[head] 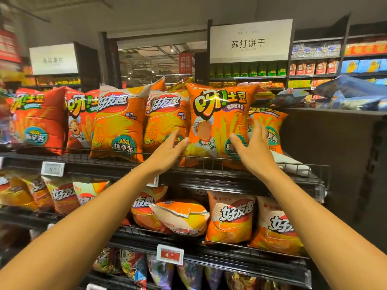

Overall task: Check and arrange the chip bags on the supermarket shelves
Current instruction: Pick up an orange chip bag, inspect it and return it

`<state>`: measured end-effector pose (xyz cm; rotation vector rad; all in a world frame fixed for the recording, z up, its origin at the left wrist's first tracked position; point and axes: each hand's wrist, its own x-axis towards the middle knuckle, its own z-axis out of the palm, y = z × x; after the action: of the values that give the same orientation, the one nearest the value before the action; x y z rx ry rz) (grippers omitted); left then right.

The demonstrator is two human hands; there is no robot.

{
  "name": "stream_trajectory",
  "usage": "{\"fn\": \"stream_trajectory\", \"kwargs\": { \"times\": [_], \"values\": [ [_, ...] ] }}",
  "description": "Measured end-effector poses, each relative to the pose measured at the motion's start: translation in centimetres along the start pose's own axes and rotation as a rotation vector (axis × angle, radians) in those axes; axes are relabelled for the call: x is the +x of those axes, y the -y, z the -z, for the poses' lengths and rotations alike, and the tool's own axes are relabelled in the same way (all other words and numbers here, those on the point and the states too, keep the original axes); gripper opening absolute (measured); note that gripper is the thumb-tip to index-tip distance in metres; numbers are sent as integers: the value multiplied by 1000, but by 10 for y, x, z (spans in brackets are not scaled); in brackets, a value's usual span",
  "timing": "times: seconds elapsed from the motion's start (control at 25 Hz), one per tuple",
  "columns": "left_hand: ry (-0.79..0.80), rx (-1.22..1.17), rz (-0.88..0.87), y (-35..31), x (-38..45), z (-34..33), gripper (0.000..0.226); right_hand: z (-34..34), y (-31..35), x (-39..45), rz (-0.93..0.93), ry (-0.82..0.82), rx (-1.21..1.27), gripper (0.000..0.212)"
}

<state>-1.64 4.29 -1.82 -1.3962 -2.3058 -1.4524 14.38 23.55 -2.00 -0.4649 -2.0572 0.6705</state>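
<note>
while both arms reach up, left hand (170,146) and right hand (249,143) hold the orange chip bag (219,120) between them, fingers lightly curved on its lower edges. bag stands upright on top shelf (117,162), more bags either side.

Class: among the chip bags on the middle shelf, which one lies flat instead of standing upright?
The pale orange-and-cream bag lying on its side; its neighbours stand upright.
</note>
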Motion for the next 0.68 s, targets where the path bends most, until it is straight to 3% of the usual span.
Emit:
{"fn": "stream_trajectory", "kwargs": {
  "times": [0.16,0.24,0.36,0.56,0.68],
  "values": [
    [-126,-135,-22,-3,-13,24,54,0,24,-4,200,-284,2,66],
    [-241,-181,-13,-1,-20,40,44,-6,46,-3,280,-342,76,54],
    [-364,-182,16,13,-32,71,36,-28,76,-2,320,-236,145,42],
    [-405,-142,136,57,-46,127,12,-78,112,3,278,-59,275,31],
    [-457,-216,195,87,-47,166,17,-118,133,10,237,-11,290,26]
  ]
}}
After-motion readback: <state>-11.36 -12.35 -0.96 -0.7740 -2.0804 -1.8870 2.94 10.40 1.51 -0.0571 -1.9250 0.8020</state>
